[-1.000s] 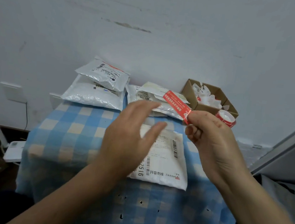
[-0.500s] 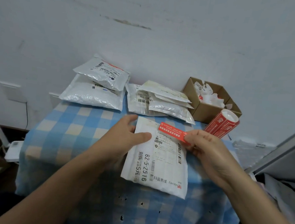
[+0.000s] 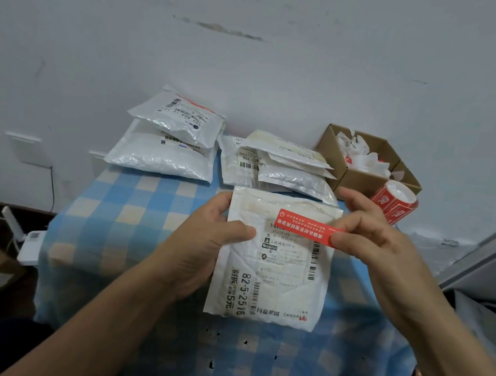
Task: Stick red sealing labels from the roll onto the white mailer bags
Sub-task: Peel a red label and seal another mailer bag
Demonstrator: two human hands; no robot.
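Head view, right hand (image 3: 385,250) pinching red label (image 3: 304,226), left hand (image 3: 210,239) gripping mailer bag (image 3: 274,271)

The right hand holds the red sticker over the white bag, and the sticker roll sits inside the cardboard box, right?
Not quite. The right hand holds the red sticker over the white bag, but the sticker roll sits outside the cardboard box, beside it. The head view shows it.

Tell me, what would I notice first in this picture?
The bright red label jumps out, pinched at one end by the right hand over the top of a white mailer bag at the centre. The left hand holds the bag's left edge. At the back right, a red label roll sits beside a cardboard box.
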